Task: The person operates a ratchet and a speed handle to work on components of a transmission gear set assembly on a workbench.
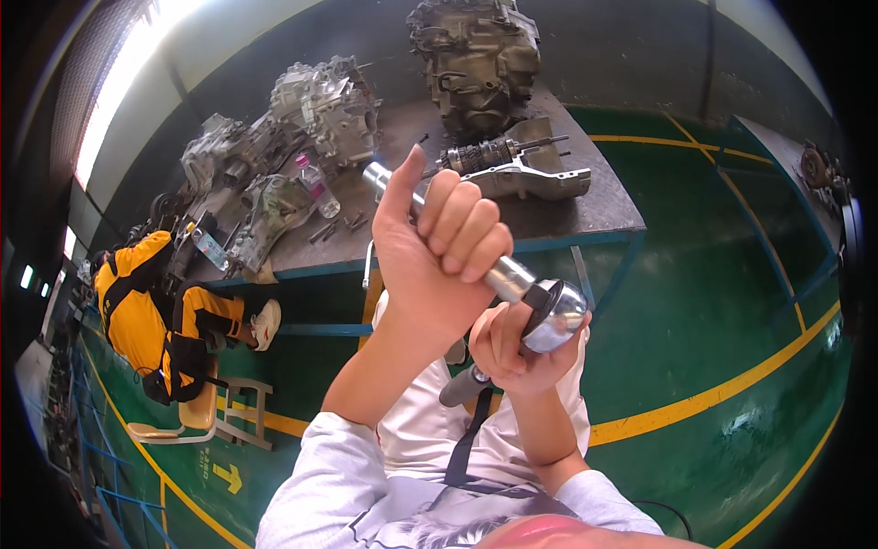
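From the head camera, we look down on our two bare hands raised in front of our chest. Our left hand point(439, 247) has its fingers point(462, 229) wrapped tight around the shiny metal handle of a ratchet wrench point(526, 293), thumb sticking up. Just below and to the right of those fingers, our right hand point(512, 352) closes around the wrench's rounded chrome head, with a dark grip end poking out beneath the palm.

Beyond the fingers, well apart from them, stands a grey metal desk point(604, 206) carrying several greasy gearbox housings point(325, 105), a geared shaft point(485, 154) and a small plastic bottle point(315, 183). Far to the left of the fingers, a person in a yellow and black work suit point(151, 316) sits on a chair point(197, 416) beside the desk. The floor point(713, 302) is green with yellow lines.

We judge that the polished handle could slip through the fingers if the grip loosens or the palms are oily, and the wrench would drop onto our lap.
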Action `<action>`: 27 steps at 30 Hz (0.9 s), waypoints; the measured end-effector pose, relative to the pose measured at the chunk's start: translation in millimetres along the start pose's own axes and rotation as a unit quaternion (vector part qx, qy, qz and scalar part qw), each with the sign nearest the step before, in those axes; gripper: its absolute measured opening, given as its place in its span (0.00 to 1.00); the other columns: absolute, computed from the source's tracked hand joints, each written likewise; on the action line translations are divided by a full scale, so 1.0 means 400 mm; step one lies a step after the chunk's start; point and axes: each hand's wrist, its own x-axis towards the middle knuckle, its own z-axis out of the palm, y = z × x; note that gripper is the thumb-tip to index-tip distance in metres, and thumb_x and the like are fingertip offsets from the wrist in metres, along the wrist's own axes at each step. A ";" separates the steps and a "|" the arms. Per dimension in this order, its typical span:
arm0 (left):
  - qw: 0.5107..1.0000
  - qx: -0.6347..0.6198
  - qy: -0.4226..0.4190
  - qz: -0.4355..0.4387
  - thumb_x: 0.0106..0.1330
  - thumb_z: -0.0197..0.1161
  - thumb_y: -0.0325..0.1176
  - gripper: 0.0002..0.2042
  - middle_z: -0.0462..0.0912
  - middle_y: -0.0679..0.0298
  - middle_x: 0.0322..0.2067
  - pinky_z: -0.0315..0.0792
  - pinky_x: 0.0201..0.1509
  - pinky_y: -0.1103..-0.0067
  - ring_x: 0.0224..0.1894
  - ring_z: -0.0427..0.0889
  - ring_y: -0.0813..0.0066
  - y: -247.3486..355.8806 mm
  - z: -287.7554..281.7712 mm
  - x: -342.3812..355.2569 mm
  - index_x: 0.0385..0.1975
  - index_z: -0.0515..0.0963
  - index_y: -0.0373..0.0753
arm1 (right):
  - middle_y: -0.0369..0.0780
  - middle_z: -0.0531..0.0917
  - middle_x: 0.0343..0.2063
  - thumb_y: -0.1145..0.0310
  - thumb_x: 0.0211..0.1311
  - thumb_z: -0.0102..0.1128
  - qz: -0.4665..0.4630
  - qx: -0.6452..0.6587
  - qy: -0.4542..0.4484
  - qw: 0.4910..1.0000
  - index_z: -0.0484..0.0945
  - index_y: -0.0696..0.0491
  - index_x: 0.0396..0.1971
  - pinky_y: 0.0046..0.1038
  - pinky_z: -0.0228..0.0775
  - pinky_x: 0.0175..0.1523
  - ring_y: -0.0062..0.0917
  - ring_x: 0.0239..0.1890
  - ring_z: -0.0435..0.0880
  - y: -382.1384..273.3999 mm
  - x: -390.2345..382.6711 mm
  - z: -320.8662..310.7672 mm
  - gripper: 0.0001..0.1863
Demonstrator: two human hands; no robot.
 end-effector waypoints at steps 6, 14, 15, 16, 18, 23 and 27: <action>0.993 0.034 -0.107 -0.016 0.70 0.38 0.45 0.25 0.55 0.70 0.06 0.54 0.11 0.82 0.07 0.53 0.79 -0.035 -0.019 0.018 0.07 0.54 0.44 | 0.29 0.61 0.07 0.29 0.55 0.31 0.011 -0.054 0.040 0.998 0.66 0.59 0.18 0.18 0.47 0.15 0.15 0.09 0.57 0.002 -0.011 -0.002 0.41; 0.988 0.134 0.073 -0.026 0.69 0.44 0.40 0.16 0.66 0.66 0.22 0.65 0.29 0.84 0.26 0.67 0.81 -0.033 -0.010 0.015 0.20 0.62 0.39 | 0.33 0.65 0.08 0.37 0.61 0.34 -0.037 -0.077 0.067 0.994 0.71 0.64 0.33 0.18 0.48 0.15 0.15 0.09 0.57 -0.031 -0.006 -0.029 0.38; 0.988 0.136 0.074 -0.026 0.69 0.44 0.40 0.16 0.66 0.66 0.22 0.65 0.29 0.84 0.26 0.67 0.81 -0.040 0.017 0.009 0.20 0.62 0.39 | 0.35 0.67 0.09 0.39 0.61 0.39 -0.033 -0.123 0.078 0.989 0.71 0.65 0.33 0.18 0.49 0.15 0.15 0.09 0.59 -0.039 -0.009 -0.033 0.36; 0.977 0.129 0.171 0.006 0.68 0.46 0.39 0.14 0.65 0.66 0.24 0.64 0.30 0.82 0.28 0.66 0.80 -0.055 0.044 0.011 0.22 0.62 0.38 | 0.35 0.67 0.09 0.39 0.61 0.39 -0.038 -0.128 0.083 0.988 0.71 0.65 0.33 0.18 0.49 0.15 0.15 0.09 0.59 -0.048 -0.019 -0.042 0.36; 0.940 0.160 0.296 0.052 0.68 0.46 0.37 0.12 0.60 0.69 0.21 0.61 0.30 0.80 0.24 0.61 0.80 -0.064 0.062 0.017 0.23 0.62 0.38 | 0.40 0.74 0.12 0.45 0.60 0.49 -0.038 -0.200 0.152 0.967 0.71 0.65 0.31 0.17 0.51 0.16 0.15 0.10 0.62 -0.050 -0.038 -0.051 0.30; 0.977 -0.019 0.202 -0.059 0.66 0.49 0.31 0.12 0.55 0.72 0.14 0.55 0.22 0.84 0.16 0.54 0.83 0.027 0.030 0.023 0.20 0.61 0.40 | 0.51 0.78 0.24 0.49 0.58 0.55 -0.080 -0.462 0.063 0.881 0.67 0.55 0.46 0.23 0.67 0.24 0.30 0.23 0.77 -0.030 -0.061 -0.033 0.26; 0.982 -0.033 0.165 0.084 0.62 0.51 0.29 0.17 0.50 0.74 0.11 0.49 0.17 0.84 0.12 0.49 0.84 0.108 0.001 0.043 0.12 0.56 0.44 | 0.44 0.81 0.19 0.65 0.37 0.64 -0.093 -0.319 -0.021 0.943 0.76 0.63 0.21 0.21 0.70 0.29 0.28 0.18 0.78 -0.049 -0.022 0.039 0.16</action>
